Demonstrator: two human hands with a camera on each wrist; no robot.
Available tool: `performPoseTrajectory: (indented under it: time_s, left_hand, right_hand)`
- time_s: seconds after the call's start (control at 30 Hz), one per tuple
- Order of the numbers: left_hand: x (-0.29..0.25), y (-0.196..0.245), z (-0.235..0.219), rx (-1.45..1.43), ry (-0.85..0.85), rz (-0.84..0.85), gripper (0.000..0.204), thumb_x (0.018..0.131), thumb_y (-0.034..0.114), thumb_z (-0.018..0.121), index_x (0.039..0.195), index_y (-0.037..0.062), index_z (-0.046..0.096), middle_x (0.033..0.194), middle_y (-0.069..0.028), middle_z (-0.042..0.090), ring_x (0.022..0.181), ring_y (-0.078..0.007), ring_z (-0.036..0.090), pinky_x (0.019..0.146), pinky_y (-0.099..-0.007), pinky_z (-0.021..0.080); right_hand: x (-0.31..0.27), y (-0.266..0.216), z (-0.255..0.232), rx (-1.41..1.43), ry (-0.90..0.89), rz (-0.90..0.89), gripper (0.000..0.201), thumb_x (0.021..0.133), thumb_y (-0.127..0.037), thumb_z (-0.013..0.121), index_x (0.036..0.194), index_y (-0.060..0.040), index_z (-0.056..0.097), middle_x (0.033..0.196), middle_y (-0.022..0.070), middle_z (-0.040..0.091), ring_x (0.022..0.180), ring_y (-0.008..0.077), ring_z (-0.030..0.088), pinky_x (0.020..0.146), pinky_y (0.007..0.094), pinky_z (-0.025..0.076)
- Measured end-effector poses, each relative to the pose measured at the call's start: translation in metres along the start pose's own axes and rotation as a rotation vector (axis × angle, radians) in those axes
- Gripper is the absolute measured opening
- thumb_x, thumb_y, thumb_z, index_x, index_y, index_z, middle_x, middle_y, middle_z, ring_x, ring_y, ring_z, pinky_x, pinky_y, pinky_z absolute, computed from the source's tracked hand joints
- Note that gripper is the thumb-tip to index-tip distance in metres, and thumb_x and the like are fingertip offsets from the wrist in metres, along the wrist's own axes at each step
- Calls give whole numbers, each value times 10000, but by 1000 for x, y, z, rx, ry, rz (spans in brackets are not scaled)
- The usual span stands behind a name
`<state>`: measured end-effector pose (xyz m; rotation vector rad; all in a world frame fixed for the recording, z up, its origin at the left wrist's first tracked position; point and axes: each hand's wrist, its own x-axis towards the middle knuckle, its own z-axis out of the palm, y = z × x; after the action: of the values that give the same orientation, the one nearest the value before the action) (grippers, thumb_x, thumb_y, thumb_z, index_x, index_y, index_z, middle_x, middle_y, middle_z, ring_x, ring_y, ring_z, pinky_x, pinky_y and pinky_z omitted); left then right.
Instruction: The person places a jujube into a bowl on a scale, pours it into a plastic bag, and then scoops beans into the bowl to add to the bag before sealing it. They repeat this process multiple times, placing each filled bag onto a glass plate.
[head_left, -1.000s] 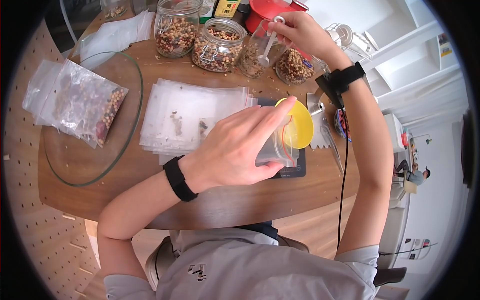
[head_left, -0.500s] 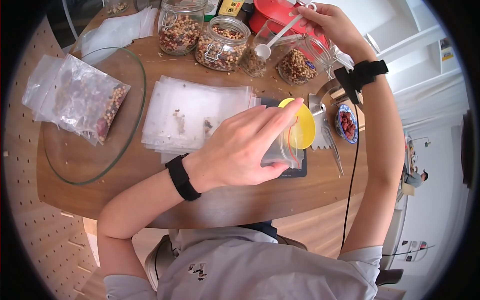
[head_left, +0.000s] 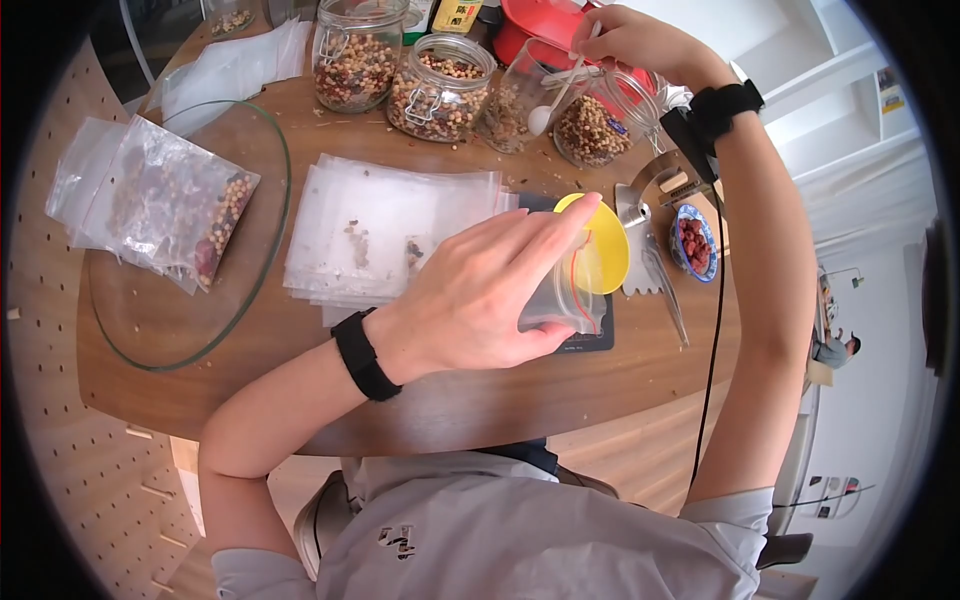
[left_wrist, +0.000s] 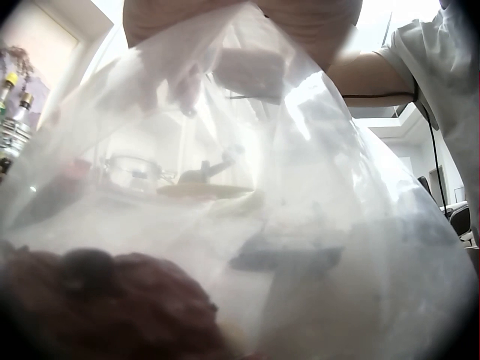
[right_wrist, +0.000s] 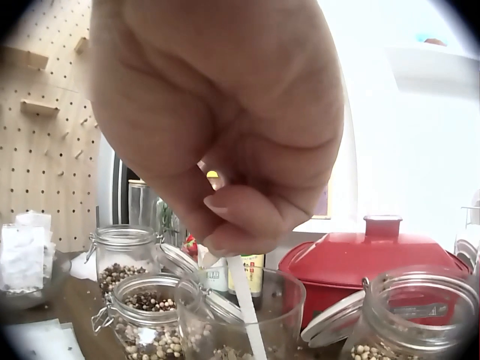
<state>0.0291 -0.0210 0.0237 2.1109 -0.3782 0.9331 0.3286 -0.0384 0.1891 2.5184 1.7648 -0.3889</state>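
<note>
Our right hand [head_left: 625, 40], pinching the white plastic spoon [head_left: 553, 100], has dipped back toward the open glass jar [head_left: 592, 122] for another scoop, while our left hand [head_left: 480, 290] grips the clear zip bag [head_left: 560, 300] with its yellow funnel [head_left: 598, 250], ready for a level carry.

A home kitchen: bean jars [head_left: 440, 88], red pot [right_wrist: 366, 259], pegboard wall [right_wrist: 52, 112].

My left hand [head_left: 470, 300] covered most of the zip bag [head_left: 560, 300], so its contents stayed hidden from above. The bag [left_wrist: 247, 187] filled my left wrist view in a blur. My right hand [right_wrist: 225, 127] hid the spoon [right_wrist: 246, 311] handle's top.
</note>
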Motion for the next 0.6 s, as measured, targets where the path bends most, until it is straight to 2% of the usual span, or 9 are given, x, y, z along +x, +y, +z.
performPoseTrajectory:
  time_s: [0.1, 0.2, 0.3, 0.4, 0.5, 0.6]
  left_hand:
    - [0, -1, -1, 7, 14, 11, 1008, 684, 129, 873, 1546, -6, 369, 1184, -139, 687, 1032, -305, 685, 887, -393, 569]
    - [0, 0, -1, -3, 23, 14, 1017, 673, 132, 879, 1543, -9, 372, 1175, -140, 686, 1011, -306, 684, 869, -391, 568]
    - [0, 0, 0, -7, 24, 12, 1027, 662, 135, 886, 1541, -11, 374, 1167, -139, 685, 989, -304, 681, 850, -388, 567]
    - [0, 1, 1, -8, 28, 10, 1033, 656, 136, 889, 1540, -10, 376, 1160, -136, 684, 978, -301, 679, 839, -386, 566]
    - [-1, 1, 2, -7, 28, 12, 1030, 656, 135, 887, 1539, -10, 376, 1167, -137, 685, 989, -302, 681, 848, -386, 567]
    - [-1, 0, 2, -2, 16, 8, 1025, 660, 132, 884, 1538, -12, 375, 1177, -142, 685, 999, -305, 683, 858, -386, 567]
  right_hand:
    - [2, 9, 27, 238, 109, 80, 279, 1013, -255, 634, 993, 7, 728, 805, -1, 648, 708, 68, 568, 664, 229, 490]
    - [9, 30, 31, 448, 26, 85, 268, 1012, -245, 644, 1038, 8, 730, 856, 1, 662, 769, 59, 580, 687, 222, 486]
    - [2, 40, 49, 545, 273, 112, 273, 1013, -257, 656, 1076, -2, 731, 868, -1, 664, 774, 54, 581, 682, 222, 480]
    - [-10, 32, 55, 582, 281, 27, 285, 1014, -277, 665, 1074, -7, 734, 846, -7, 656, 760, 53, 582, 687, 218, 474]
    - [-17, 24, 59, 579, 334, 2, 267, 990, -207, 683, 981, 59, 706, 769, 21, 662, 687, 90, 637, 682, 239, 550]
    - [-18, 22, 58, 418, 333, 40, 273, 1022, -276, 653, 1022, -11, 716, 815, -10, 646, 701, 50, 571, 624, 212, 458]
